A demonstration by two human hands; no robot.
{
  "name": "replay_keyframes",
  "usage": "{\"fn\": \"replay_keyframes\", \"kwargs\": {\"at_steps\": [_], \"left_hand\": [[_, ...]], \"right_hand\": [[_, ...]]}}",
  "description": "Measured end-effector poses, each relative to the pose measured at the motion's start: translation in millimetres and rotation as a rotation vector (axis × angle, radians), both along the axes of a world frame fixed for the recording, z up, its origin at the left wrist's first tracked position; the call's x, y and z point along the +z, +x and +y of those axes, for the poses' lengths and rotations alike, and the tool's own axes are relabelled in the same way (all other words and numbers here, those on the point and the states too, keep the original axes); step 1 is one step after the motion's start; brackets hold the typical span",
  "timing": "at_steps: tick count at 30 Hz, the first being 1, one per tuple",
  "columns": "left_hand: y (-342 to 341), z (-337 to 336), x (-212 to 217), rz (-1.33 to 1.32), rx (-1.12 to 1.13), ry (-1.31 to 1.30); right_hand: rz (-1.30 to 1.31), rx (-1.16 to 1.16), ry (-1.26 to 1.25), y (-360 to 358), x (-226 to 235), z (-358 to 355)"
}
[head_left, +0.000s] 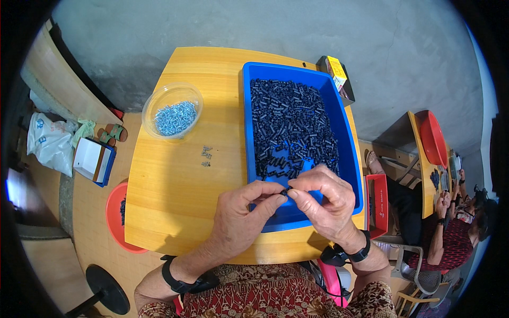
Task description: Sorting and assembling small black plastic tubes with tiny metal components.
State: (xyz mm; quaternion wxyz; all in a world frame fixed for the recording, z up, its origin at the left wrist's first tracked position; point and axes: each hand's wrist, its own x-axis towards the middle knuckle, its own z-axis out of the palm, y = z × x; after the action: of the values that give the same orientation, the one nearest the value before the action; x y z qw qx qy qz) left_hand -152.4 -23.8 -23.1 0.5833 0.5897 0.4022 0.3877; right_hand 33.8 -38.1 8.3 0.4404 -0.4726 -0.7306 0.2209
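My left hand and my right hand meet over the near end of a blue tray. Between their fingertips they pinch one small black plastic part. The tray holds a heap of several small black tubular parts. A clear round bowl of silvery screws stands at the table's far left. A few loose screws lie on the wooden table between bowl and tray. Both wrists wear black bands.
An orange bowl sits low to the left of the table, beside a white box and a plastic bag. A red bin hangs at the right. Another person works at a second table with a red bowl.
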Motion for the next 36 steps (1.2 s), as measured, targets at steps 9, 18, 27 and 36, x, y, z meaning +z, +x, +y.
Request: {"fn": "replay_keyframes", "kwargs": {"at_steps": [9, 18, 27, 36], "left_hand": [[0.9, -2.4, -0.3, -0.063, 0.005, -0.062], [-2.8, -2.1, -0.5, -0.171, -0.072, -0.202], [-4.6, 5.2, 4.6, -0.294, -0.116, -0.294], [-11.4, 9.7, 8.0, -0.201, -0.156, -0.33]], "right_hand": [[-0.014, 0.056, 0.097, -0.3, -4.3, 1.0], [-0.087, 0.085, 0.21, 0.0, -15.1, -2.8], [-0.237, 0.069, 0.315, -0.4, -11.4, 7.6], [-0.269, 0.046, 0.307, -4.8, -5.8, 8.7]]}}
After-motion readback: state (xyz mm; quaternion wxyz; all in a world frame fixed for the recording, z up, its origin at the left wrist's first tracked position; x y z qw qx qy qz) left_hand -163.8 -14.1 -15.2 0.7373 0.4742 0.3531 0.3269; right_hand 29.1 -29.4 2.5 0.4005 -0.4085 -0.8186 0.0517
